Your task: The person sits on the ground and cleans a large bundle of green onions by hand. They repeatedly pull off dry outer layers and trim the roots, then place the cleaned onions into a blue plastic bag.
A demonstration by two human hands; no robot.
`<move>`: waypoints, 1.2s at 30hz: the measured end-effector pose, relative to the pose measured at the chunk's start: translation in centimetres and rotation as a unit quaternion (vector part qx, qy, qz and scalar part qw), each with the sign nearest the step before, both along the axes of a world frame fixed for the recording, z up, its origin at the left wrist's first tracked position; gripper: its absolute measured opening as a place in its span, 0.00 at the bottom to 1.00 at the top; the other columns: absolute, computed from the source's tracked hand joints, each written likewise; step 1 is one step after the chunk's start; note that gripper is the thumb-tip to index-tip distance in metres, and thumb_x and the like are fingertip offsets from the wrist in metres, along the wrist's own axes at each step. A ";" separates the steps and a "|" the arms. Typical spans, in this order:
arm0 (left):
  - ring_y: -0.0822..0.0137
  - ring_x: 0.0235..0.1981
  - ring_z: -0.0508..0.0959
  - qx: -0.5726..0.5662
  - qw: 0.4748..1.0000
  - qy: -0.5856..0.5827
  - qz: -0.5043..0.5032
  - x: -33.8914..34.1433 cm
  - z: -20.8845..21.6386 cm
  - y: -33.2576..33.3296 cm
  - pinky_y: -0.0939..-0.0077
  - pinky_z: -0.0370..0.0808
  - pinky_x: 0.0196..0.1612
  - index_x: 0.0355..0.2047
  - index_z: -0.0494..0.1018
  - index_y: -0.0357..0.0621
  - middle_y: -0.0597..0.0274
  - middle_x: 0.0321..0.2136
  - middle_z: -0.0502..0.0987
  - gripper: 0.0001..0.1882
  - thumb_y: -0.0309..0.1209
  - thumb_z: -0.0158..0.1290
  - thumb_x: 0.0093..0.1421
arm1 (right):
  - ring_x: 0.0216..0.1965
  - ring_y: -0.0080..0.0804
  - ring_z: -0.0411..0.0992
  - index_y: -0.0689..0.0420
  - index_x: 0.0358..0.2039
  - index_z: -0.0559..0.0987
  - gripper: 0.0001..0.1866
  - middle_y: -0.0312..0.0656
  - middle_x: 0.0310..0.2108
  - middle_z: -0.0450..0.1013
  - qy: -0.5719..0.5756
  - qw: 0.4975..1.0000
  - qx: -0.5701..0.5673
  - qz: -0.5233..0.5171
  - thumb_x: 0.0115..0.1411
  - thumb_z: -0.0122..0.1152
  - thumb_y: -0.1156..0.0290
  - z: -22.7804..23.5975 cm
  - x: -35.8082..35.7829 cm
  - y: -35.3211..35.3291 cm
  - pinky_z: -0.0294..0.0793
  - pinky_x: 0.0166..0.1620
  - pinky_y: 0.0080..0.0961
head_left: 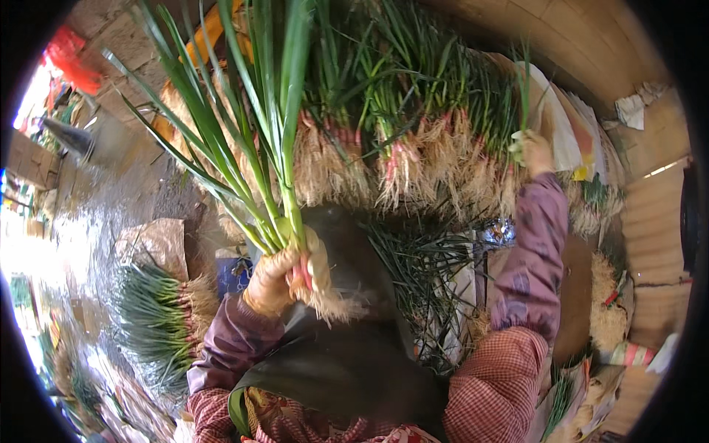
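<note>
My left hand (275, 282), in what looks like a pale yellowish glove, is closed round the lower stems of a bunch of green onions (289, 199). Their long leaves fan up and to the left; pinkish bases and stringy roots stick out below the fingers. Out to the right, my right hand (537, 156) is closed at the foot of a slim green onion (525, 92), whose leaves point upward. Just left of it lies a long row of green onions (421, 129), roots toward me.
Dark loose leaves (421, 277) lie heaped in front of me, beside my dark apron (347, 362). More bundled green onions (155, 314) rest at the left on wet ground (140, 192). White sheeting (565, 144) and a cardboard wall (653, 229) stand at the right.
</note>
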State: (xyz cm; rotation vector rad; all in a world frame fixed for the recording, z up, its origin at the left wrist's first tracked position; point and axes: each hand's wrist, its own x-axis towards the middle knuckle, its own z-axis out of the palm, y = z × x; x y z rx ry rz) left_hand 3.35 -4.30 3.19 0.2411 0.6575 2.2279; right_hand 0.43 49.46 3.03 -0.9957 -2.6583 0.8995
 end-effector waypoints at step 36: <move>0.70 0.13 0.65 0.105 0.994 0.023 0.014 -2.0 -1.2 -4.6 0.75 0.60 0.15 0.37 0.70 0.39 0.63 0.17 0.66 0.14 0.32 0.55 0.53 | 0.27 0.28 0.72 0.70 0.47 0.67 0.20 0.46 0.33 0.74 0.177 0.943 -0.279 0.044 0.57 0.55 0.71 3.0 -10.5 -20.1 0.72 0.25 0.17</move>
